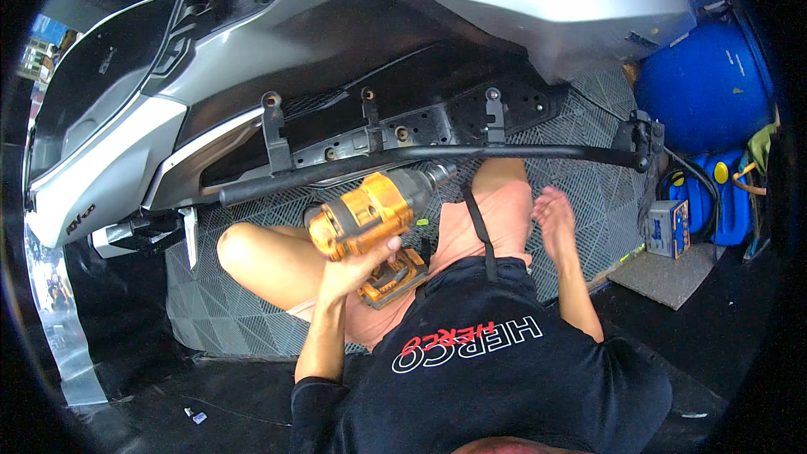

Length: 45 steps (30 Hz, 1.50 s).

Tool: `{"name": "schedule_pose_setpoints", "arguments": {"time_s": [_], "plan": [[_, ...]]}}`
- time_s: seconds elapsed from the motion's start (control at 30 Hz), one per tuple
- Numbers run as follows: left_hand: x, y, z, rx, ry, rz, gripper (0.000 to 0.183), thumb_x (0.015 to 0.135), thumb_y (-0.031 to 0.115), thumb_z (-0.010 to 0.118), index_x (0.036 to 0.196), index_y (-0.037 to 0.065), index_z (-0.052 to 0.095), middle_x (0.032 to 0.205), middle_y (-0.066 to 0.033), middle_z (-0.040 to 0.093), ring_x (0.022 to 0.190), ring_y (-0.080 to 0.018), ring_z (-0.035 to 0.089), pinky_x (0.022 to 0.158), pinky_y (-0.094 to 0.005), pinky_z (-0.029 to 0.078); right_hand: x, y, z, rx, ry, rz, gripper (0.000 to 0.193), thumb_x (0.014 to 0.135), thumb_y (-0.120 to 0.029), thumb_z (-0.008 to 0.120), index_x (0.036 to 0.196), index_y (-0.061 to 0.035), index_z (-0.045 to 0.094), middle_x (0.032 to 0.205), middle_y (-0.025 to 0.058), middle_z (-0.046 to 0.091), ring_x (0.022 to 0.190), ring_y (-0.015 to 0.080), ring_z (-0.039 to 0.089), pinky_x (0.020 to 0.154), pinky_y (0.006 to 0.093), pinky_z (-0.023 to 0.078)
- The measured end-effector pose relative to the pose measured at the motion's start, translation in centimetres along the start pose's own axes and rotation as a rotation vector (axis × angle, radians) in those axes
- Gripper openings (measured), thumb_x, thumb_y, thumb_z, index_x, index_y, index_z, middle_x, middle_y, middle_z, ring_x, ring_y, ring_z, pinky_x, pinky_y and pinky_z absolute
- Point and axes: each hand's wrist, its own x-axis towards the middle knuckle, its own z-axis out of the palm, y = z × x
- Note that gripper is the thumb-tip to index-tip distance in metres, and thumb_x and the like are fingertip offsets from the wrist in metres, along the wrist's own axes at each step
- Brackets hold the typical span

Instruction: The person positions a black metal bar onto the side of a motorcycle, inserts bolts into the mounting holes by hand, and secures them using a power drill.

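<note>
- Grey patterned floor tiles (588, 193) run under a silver scooter body (336, 25), with a blue drum (702, 84) at my right and my knees folded beneath the work.
- My left hand (357, 265) is clenched around the grip of the yellow impact driver (370, 214); its nose points up and to the right, ending just beside the black tube rail (437, 154).
- My right hand (555, 214) is released, fingers spread, hanging over the tiles and holding nothing.
- Three upright brackets (273, 130) tie the rail to the frame.
- As I judge it, with only one hand on the driver, it could kick when the bit bites, skidding off the fastener and marring the rail or the silver panel.
- The free hand sits near the rail's end clamp (643, 139) and could get pinched if the rail shifts.
</note>
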Motion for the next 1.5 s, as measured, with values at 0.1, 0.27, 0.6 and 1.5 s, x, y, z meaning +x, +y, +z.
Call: {"name": "schedule_pose_setpoints", "arguments": {"time_s": [0.1, 0.27, 0.6, 1.5], "plan": [[-1.9, 0.4, 0.8, 0.288, -0.004, 0.127, 0.050, 0.079, 0.010, 0.084, 0.123, 0.005, 0.060, 0.115, -0.0052, 0.067, 0.106, -0.0163, 0.065, 0.092, -0.0323, 0.054, -3.8, -0.4, 8.2, -0.414, -0.388, -0.068, 0.064, 0.084, -0.015, 0.079, 0.136, -0.0030, 0.044, 0.118, 0.0112, 0.063, 0.110, 0.0224, 0.060, 0.096, 0.0368, 0.047], [-4.7, -1.9, 1.2, 0.043, -0.072, 0.087, 0.052, 0.091, 0.018, 0.072, 0.132, 0.000, 0.045, 0.130, -0.0125, 0.054, 0.120, -0.0201, 0.054, 0.104, -0.0335, 0.044, -8.6, -2.0, 19.0, -0.385, -0.864, -0.195, 0.114, 0.064, -0.019, 0.095, 0.150, 0.0034, 0.023, 0.142, 0.0201, 0.047, 0.132, 0.0287, 0.048, 0.112, 0.0448, 0.038], [-5.8, 1.8, 3.3, 0.111, -0.318, 0.280, 0.112, 0.080, 0.009, 0.070, 0.151, -0.011, -0.014, 0.157, -0.0328, 0.006, 0.149, -0.0420, 0.009, 0.121, -0.0469, 0.011, -9.7, -4.4, 23.3, -0.484, -0.940, 0.167, 0.117, 0.065, -0.028, 0.094, 0.153, -0.0012, 0.020, 0.147, 0.0170, 0.043, 0.133, 0.0297, 0.046, 0.112, 0.0426, 0.037], [-14.7, 33.0, -10.1, 0.814, -0.320, 0.529, 0.027, 0.091, 0.022, 0.064, 0.100, 0.001, 0.051, 0.093, -0.0156, 0.061, 0.082, -0.0346, 0.067, 0.065, -0.0442, 0.056, -21.9, -29.5, 48.6, -0.972, -0.990, 0.441, 0.061, 0.080, -0.022, 0.084, 0.133, -0.0089, 0.058, 0.127, 0.0047, 0.066, 0.118, 0.0150, 0.061, 0.108, 0.0380, 0.044]]}}
